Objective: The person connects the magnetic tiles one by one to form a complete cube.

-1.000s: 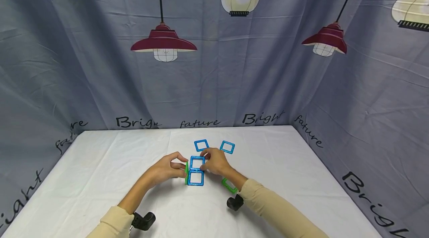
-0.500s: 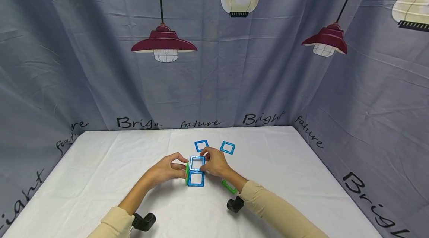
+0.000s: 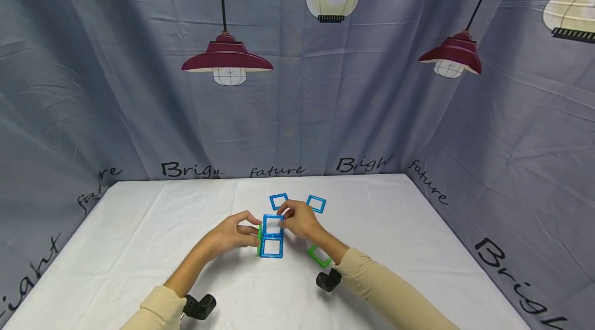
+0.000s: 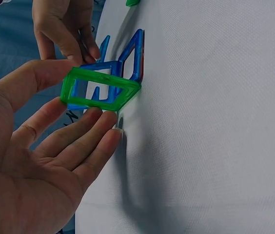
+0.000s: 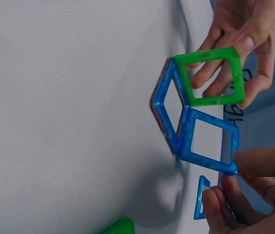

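Observation:
A blue square magnetic tile [image 3: 271, 256] lies flat on the white table, with a reddish edge beneath it in the wrist views. Along its left side stands a green square magnetic tile [image 5: 214, 101]. My left hand [image 3: 228, 236] holds that green tile, thumb on top and fingers below in the left wrist view. At the far side of the flat tile, a second blue magnetic tile [image 5: 208, 164] stands up. My right hand [image 3: 301, 220] pinches its upper right corner between thumb and fingers. The two standing tiles meet the flat one at its edges.
Behind my right hand lie two loose blue tiles [image 3: 278, 195], the right one [image 3: 318, 198] apart from the other. Another green tile [image 3: 316, 261] lies under my right forearm. Black wrist cameras [image 3: 329, 279] hang below both wrists. A printed curtain [image 3: 288, 128] surrounds the table.
My right thumb has slid up the blue tile's right edge, and the right hand has shifted slightly away and to the right. My left hand and the green tile have stayed put.

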